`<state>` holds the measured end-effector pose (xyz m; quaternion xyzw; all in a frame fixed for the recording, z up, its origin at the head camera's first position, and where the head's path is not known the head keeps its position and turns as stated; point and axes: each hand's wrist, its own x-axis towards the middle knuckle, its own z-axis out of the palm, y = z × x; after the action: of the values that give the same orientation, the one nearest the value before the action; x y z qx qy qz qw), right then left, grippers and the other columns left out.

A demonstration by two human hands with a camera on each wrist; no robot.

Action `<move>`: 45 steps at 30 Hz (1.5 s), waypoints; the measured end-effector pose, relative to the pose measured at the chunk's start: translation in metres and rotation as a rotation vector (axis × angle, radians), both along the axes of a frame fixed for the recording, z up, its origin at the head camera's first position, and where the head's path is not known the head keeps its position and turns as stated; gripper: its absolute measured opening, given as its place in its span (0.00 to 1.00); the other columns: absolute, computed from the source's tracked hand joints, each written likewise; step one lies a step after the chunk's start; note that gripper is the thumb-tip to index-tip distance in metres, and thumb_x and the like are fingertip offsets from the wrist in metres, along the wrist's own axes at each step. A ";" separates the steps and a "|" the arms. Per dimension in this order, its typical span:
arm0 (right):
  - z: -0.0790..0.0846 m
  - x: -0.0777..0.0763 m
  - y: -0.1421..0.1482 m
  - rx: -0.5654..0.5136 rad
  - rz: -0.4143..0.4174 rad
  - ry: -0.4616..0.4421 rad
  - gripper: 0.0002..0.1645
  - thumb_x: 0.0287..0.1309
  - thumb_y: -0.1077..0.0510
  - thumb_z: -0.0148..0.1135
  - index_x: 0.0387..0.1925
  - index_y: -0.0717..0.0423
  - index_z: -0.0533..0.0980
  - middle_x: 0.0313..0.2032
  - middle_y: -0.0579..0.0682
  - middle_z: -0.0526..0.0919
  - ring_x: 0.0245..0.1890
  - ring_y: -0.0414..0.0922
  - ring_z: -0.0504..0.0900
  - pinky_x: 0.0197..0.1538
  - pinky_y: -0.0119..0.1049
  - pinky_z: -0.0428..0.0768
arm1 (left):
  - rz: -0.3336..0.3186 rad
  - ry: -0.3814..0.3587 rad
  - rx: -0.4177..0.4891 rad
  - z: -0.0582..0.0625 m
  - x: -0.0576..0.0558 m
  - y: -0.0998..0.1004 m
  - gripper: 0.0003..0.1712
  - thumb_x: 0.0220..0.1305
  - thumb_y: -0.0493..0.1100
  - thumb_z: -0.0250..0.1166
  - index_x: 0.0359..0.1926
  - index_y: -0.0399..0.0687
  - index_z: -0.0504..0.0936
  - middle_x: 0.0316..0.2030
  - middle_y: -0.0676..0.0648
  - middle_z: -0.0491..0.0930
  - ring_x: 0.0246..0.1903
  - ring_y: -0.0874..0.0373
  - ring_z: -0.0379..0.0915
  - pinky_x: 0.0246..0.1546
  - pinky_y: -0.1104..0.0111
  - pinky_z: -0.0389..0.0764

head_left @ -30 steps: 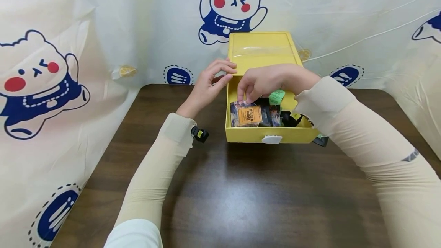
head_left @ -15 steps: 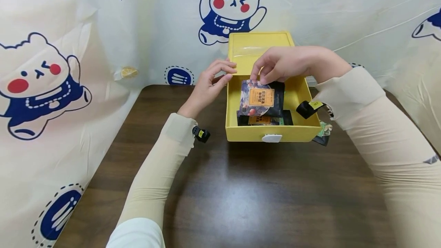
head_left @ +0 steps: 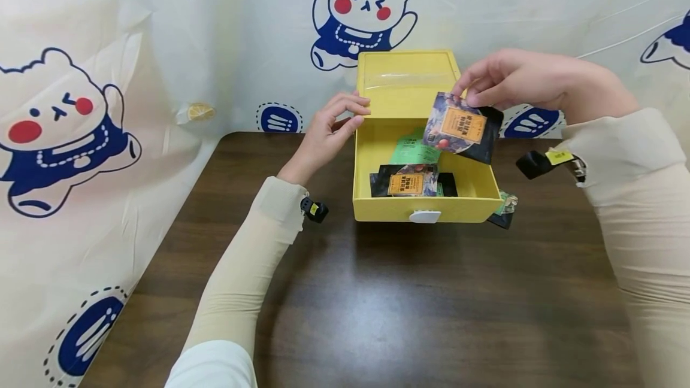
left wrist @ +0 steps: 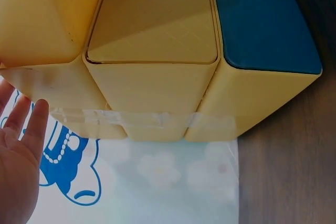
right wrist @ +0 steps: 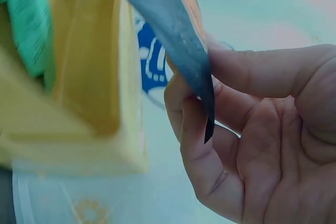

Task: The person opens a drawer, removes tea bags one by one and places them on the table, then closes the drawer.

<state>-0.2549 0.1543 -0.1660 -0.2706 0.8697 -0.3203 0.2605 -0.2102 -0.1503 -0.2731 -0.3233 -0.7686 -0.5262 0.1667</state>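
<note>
My right hand (head_left: 533, 79) pinches a tea sachet (head_left: 458, 127) by its upper edge, thumb on one side and fingers on the other. The sachet is black with a purple picture and an orange label, and hangs tilted over the right wall of the yellow drawer (head_left: 369, 211). In the right wrist view the sachet (right wrist: 163, 22) appears edge-on. My left hand (head_left: 331, 130) has loosely bent fingers at the left side of the yellow drawer unit (head_left: 404, 97). The left wrist view shows its fingers (left wrist: 35, 129) extended beside the yellow wall.
Inside the drawer are a green packet (head_left: 412, 151) and black sachets with an orange label (head_left: 406, 183). A white knob (head_left: 425, 216) is on its front. Another packet (head_left: 504, 211) lies on the brown table (head_left: 377, 310) at the drawer's right. A printed cloth hangs behind.
My right hand has lifted the tea sachet out of the drawer and carried it up and right, uncovering the green packet and other sachets. My left hand has stayed in place.
</note>
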 end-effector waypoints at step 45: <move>-0.210 0.001 0.183 -0.542 -0.629 -0.546 0.18 0.66 0.64 0.47 0.31 0.40 0.79 0.30 0.43 0.80 0.31 0.38 0.77 0.32 0.31 0.78 | 0.008 -0.010 -0.002 0.001 0.002 0.001 0.08 0.64 0.31 0.54 0.42 0.30 0.76 0.51 0.36 0.71 0.61 0.54 0.55 0.54 0.53 0.70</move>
<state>-0.2537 0.3369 -0.3762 0.0403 0.6947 -0.6572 0.2896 -0.2081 -0.1495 -0.2725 -0.3180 -0.7710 -0.5266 0.1647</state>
